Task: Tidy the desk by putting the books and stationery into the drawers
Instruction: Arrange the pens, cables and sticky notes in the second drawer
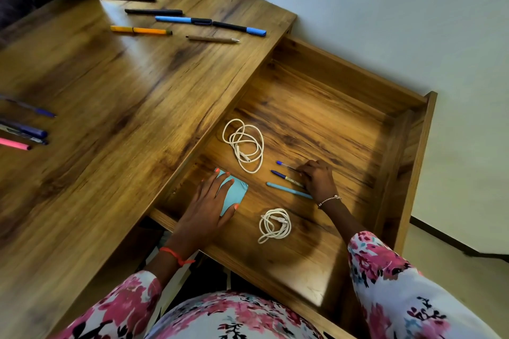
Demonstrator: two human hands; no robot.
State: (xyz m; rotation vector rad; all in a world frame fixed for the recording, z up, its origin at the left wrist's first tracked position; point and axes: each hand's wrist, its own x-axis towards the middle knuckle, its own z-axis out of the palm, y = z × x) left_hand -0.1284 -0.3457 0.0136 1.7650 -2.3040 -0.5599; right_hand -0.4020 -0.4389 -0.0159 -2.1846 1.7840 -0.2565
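three pens in the drawer, many more left on the desk

both hands work inside the open drawer (405, 162), likely lining things up so the rest will fit. the left hand (203, 206) lies flat, fingers spread, on a teal pad (234, 192) at the near left, seemingly steadying or sliding it. the right hand (316, 177) curls over the ends of three pens (283, 177) laid side by side; whether it grips one i cannot tell. the drawer also holds a large coiled cable (243, 143) and a small coiled cable (275, 224). on the desk top (124, 91), a far row of pens (140, 30) and a left cluster of pens (24, 129) are still to be stowed
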